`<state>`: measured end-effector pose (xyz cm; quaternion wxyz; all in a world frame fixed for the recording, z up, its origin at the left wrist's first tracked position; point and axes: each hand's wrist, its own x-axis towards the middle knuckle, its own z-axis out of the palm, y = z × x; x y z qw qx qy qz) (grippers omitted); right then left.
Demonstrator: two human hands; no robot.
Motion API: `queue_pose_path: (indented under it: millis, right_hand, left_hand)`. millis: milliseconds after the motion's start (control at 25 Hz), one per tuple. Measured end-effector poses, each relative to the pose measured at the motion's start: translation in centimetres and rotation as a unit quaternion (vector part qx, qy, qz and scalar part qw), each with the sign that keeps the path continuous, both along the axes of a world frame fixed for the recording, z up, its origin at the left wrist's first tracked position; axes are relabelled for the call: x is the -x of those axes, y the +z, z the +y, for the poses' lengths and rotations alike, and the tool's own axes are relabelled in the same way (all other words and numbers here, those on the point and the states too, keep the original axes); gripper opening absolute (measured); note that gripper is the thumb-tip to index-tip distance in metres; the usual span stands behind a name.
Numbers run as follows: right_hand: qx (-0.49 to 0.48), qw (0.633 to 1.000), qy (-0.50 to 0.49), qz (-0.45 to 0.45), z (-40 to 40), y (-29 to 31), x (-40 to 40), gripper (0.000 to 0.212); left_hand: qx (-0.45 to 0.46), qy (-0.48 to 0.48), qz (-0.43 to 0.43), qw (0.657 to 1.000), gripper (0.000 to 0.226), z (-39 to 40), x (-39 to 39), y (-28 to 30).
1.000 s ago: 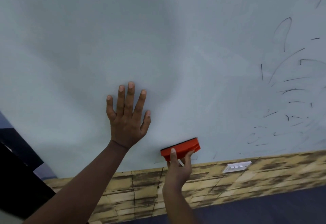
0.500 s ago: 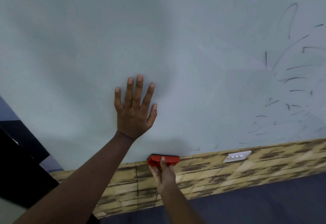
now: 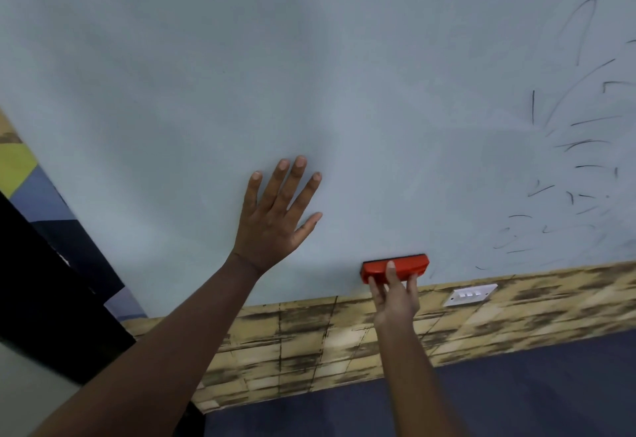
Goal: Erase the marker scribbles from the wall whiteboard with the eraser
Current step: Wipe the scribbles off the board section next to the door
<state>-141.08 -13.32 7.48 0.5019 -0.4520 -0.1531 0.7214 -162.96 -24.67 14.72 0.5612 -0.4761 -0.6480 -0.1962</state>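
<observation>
The pale whiteboard fills most of the view. Thin black marker scribbles cover its right side; the left and middle look wiped. My left hand lies flat on the board with its fingers spread. My right hand grips a red eraser from below and holds it against the board near the bottom edge, left of the lowest scribbles.
Under the board runs a yellow-brown patterned wall strip with a white switch plate. Below that is dark blue floor. A black edge and coloured panels stand at the left.
The eraser swept left along the board's bottom edge, then came back right and slightly up. Small marks near the bottom edge are gone. My left hand stays flat on the board.
</observation>
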Motion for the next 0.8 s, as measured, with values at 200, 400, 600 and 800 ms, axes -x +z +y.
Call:
queue_pose_path:
  millis: [200,400,600,800]
  right_hand:
    - [-0.144,0.986,-0.004,-0.082,-0.3,1.7,-0.1,0.076]
    - [-0.172,0.973,-0.027,-0.151,-0.5,1.2,0.1,0.061]
    - [-0.054,0.991,-0.014,-0.125,2.5,-1.1,-1.4,0.062]
    - [0.089,0.992,0.032,-0.084,5.5,-5.0,-4.8,0.05]
  left_hand:
    - [0.011,0.003,0.01,1.0,0.08,-1.2,0.8,-1.2]
    - [0.017,0.028,-0.02,0.999,0.08,-1.5,-0.3,-2.4]
    - [0.062,0.05,-0.096,0.992,0.075,-0.7,-6.0,-5.6]
    - [0.078,0.052,-0.072,0.993,0.083,2.0,-9.1,-4.2]
